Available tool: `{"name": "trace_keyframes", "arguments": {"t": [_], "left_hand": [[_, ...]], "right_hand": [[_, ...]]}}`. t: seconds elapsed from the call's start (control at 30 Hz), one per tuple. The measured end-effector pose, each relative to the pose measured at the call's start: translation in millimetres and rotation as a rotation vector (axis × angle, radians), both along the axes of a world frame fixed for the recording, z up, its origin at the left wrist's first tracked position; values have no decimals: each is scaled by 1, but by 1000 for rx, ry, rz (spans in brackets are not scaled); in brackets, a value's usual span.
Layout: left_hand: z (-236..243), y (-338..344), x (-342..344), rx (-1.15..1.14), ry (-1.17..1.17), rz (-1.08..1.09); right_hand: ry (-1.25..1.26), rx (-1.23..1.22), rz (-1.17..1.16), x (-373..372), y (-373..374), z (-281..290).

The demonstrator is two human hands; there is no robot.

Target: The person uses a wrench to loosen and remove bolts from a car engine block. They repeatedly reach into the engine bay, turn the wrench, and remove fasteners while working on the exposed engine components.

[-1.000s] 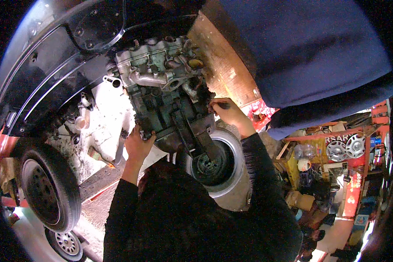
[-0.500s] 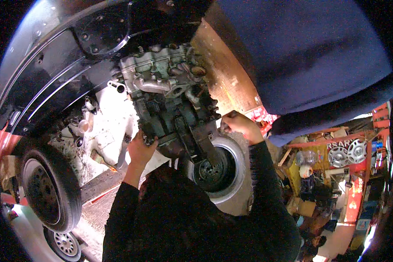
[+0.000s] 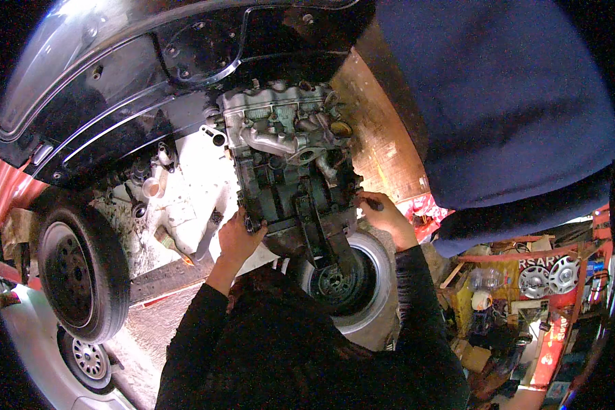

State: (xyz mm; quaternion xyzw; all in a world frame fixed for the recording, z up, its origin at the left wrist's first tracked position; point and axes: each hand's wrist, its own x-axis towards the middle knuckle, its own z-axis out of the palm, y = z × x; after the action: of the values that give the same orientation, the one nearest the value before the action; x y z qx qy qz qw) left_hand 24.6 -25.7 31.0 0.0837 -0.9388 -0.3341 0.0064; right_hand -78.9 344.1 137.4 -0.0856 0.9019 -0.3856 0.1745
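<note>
A grimy grey engine block (image 3: 290,164) with a pale metal top stands on an old tyre with a white rim (image 3: 372,301). My left hand (image 3: 239,239) grips the engine's lower left edge. My right hand (image 3: 383,215) is closed against the engine's right side, fingers curled on a small dark part that I cannot make out. Both forearms are in black sleeves and rise from the bottom of the view.
An open black car bonnet (image 3: 130,89) arches over the top left. A car wheel (image 3: 82,273) stands at left, a white car's wheel (image 3: 89,359) below it. A person in dark blue clothing (image 3: 499,102) stands close at right. Cluttered red shelves with hubcaps (image 3: 553,273) sit at lower right.
The view has shifted, so the engine sits a little lower in frame. My right hand has slid down the engine's right side; my left hand stays on the lower left edge.
</note>
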Motion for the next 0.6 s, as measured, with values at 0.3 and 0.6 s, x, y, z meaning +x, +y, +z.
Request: {"name": "trace_keyframes", "arguments": {"t": [0.3, 0.6], "left_hand": [[1, 0, -2, 46, 22, 6], [0, 0, -3, 23, 48, -11]], "right_hand": [[-60, -218, -92, -1, 19, -38], [-139, -252, -50, -10, 21, -28]]}}
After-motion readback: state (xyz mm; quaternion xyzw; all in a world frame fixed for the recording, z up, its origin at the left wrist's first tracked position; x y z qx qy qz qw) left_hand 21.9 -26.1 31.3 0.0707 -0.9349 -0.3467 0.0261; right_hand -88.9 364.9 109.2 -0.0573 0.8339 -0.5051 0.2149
